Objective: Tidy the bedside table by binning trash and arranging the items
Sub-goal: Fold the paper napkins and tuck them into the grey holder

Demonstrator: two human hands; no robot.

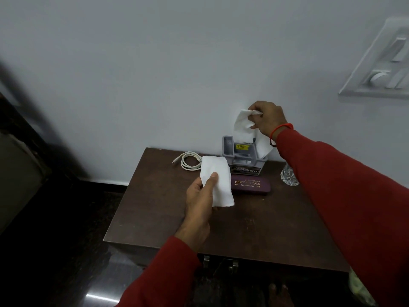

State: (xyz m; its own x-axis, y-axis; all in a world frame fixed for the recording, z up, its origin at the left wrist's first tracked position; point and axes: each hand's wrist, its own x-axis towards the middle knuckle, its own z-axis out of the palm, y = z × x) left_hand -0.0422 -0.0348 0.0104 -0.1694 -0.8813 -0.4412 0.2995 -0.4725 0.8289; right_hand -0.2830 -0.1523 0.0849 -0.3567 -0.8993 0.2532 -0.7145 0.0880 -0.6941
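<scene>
Left hand (pixel 200 196), frame centre, pinches a flat tissue (pixel 218 179) above the worktop (pixel 254 222). Behind it: glasses case (pixel 251 187), cable (pixel 188 161) to its left, grey organiser (pixel 241 157), crystal piece (pixel 288 177) at the right edge. Right hand (pixel 266 118), up by the wall, pinches a crumpled tissue (pixel 245 127) lifted over the organiser. Step looks like trash collection. Next: carry both to a bin; none in view.

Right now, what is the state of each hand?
Left hand: holds a flat tissue.
Right hand: pinches a crumpled tissue.
</scene>
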